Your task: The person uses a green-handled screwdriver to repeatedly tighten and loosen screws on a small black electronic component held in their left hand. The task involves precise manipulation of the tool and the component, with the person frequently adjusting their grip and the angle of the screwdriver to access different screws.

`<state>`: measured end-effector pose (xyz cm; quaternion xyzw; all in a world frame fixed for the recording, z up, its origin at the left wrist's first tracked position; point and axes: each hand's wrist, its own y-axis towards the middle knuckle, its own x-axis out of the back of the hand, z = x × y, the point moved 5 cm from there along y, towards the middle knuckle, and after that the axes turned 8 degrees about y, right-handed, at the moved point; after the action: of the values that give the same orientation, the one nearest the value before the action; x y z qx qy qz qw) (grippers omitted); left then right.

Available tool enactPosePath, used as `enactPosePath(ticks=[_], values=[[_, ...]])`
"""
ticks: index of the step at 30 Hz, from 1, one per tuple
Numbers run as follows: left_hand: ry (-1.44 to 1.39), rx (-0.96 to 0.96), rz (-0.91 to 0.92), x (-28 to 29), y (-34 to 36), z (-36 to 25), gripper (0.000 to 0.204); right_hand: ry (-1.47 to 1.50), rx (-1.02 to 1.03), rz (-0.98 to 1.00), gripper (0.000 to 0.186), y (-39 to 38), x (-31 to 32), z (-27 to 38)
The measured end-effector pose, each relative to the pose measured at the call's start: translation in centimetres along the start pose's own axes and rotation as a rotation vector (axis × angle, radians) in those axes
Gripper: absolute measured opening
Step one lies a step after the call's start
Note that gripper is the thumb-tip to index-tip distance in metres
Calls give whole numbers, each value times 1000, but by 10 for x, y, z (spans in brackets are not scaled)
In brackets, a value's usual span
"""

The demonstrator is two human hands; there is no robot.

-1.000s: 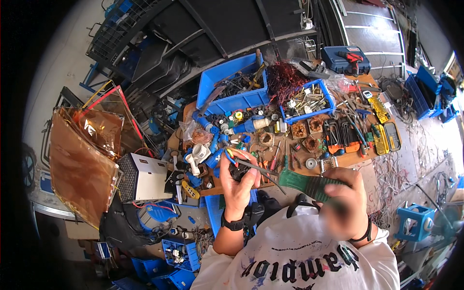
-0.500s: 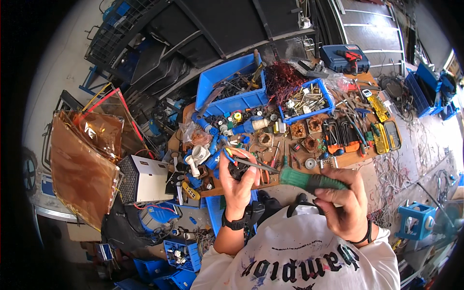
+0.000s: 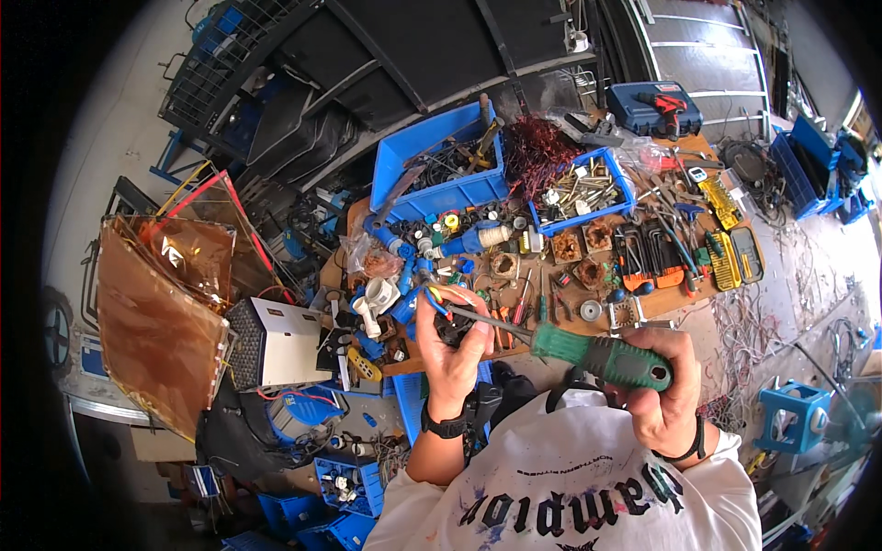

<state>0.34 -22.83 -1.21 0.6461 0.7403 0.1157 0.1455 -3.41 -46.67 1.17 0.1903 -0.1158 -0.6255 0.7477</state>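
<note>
My right hand (image 3: pixel 669 390) is closed around a large screwdriver (image 3: pixel 602 355) with a ribbed green handle. Its thumb and fingers grip near the butt end, where a dark hole shows. The steel shaft runs left to my raised left hand (image 3: pixel 448 358). Between the thumb and fingers of that hand sits a small part with blue, yellow and red pieces (image 3: pixel 435 299); its exact kind cannot be made out. The shaft's tip ends at this part, partly covered by the fingers. Both hands are above the front edge of the wooden workbench (image 3: pixel 514 344).
A big blue crate (image 3: pixel 441 197) of metal scraps and a blue tray (image 3: pixel 588 218) of bolts stand at the back. Hex keys (image 3: pixel 650 257), yellow bit sets (image 3: pixel 726 262) and a red drill (image 3: pixel 669 110) lie right. Brown sheets (image 3: pixel 156 321) lean at the left.
My right hand has changed its grip on the screwdriver and shifted slightly. The handle has tilted so that its butt end now shows. My left hand stays almost still.
</note>
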Motion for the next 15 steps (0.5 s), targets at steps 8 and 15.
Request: enactPosePath(ticks=[8, 15], values=[[-17, 5, 22, 5, 3, 0, 29, -96, 291, 160, 30, 15, -13, 17], [-47, 2, 14, 7, 1, -3, 27, -295, 323, 212, 28, 19, -15, 22]])
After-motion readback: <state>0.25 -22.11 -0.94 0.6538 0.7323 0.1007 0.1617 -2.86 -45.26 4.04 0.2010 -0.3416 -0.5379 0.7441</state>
